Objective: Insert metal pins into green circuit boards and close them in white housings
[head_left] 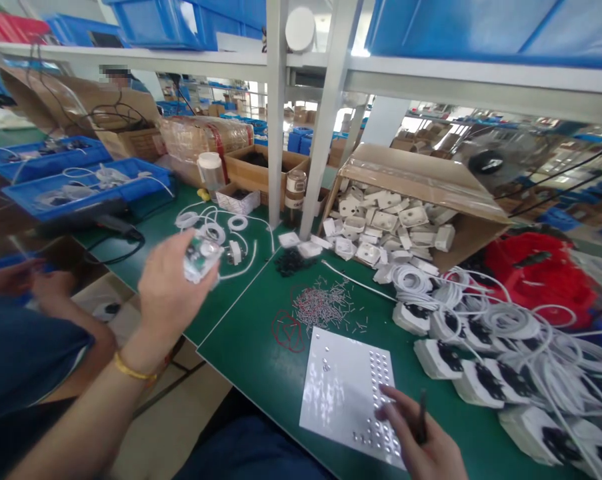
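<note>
Coils of white cable and white cases with black parts crowd the right side of the frame, below a tipped cardboard box full of white shells. Small metal pins lie heaped near the centre; pale posts behind them block part of the view. At left centre, the left hand grips a small device; at lower right, the right hand holds a dark slim tool by the edge of a white sheet dotted with metal bits. Green worktop fills the middle, a co-worker's arm shows at left, and blue bins line a shelf above.
</note>
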Tool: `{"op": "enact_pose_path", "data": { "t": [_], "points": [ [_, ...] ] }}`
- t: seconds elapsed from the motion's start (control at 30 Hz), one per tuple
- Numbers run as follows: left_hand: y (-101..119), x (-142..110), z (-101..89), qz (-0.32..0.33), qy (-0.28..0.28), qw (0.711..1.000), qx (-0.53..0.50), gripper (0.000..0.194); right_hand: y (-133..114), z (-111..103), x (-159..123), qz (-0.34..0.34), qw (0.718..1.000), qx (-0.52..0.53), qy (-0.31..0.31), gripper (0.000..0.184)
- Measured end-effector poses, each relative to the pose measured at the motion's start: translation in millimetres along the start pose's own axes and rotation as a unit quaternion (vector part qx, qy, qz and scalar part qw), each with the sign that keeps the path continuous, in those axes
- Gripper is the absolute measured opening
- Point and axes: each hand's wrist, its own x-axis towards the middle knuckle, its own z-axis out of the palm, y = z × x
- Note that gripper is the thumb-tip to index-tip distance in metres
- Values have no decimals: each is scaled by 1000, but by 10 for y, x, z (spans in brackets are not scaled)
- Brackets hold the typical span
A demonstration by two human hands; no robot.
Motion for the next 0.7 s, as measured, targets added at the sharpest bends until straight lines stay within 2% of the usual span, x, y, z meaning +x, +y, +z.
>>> {"op": "enact_pose_path", "data": {
  "t": [0.1,0.17,0.23,0.3,0.37,0.5,0.6,0.63,0.7],
  "points": [
    [178,-563,134,-45,-56,997,-41,60,-555,491,-5,-65,984,52,-157,43],
    [340,-858,193,-117,-58,989,-73,61,-897,862,18,-92,969,84,-212,40],
    [518,-1083,221,-214,-56,969,-113,65,-1142,1205,79,-122,963,113,-213,40],
    [680,-1269,219,-293,-71,938,-169,69,-1267,1475,160,-138,960,133,-203,41],
    [787,-1447,195,-318,-107,915,-225,72,-1282,1644,235,-152,960,147,-184,41],
    [748,-1741,145,-260,-230,896,-278,82,-1110,1706,330,-132,966,133,-180,35],
    [577,-1792,174,-164,-322,884,-295,83,-938,1666,352,-119,964,106,-214,33],
    [525,-1773,200,-121,-341,885,-294,78,-891,1660,351,-119,967,97,-201,34],
    [455,-1714,263,-36,-352,894,-276,66,-822,1668,340,-122,981,68,-136,30]
  ]
}}
